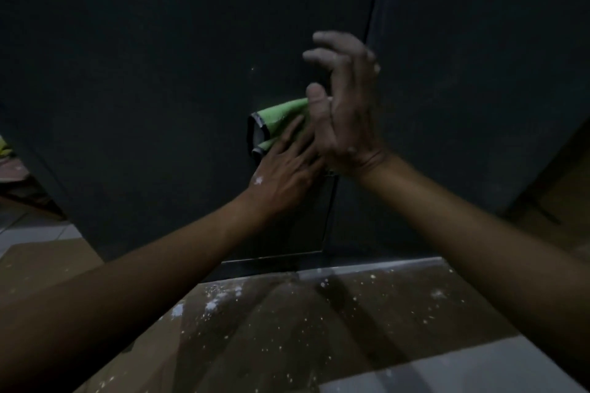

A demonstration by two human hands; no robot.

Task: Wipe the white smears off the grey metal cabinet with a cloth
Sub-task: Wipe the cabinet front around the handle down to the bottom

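Cabinet: grey metal cabinet [159, 73] filled most of the head view, dark and dim; door seam ran down right of centre. No white smears could be made out on it in this light, apart from a tiny fleck.
Floor: floor [319, 329] below carried white specks and splashes.
Right hand: right hand [346, 105] was raised in front of the seam, fingers loosely curled, thumb near the cloth's upper edge; whether it pinched the cloth could not be told.
Left hand: left hand [287, 169] lay flat, fingers straight, pressing the cloth to the door.
Cloth: green cloth [281, 120] with dark trim sat bunched against the door, just left of the seam, under both hands.
Handling: likely light, soft and limp; would fold and slip on smooth metal. Best held bunched under a flat palm.
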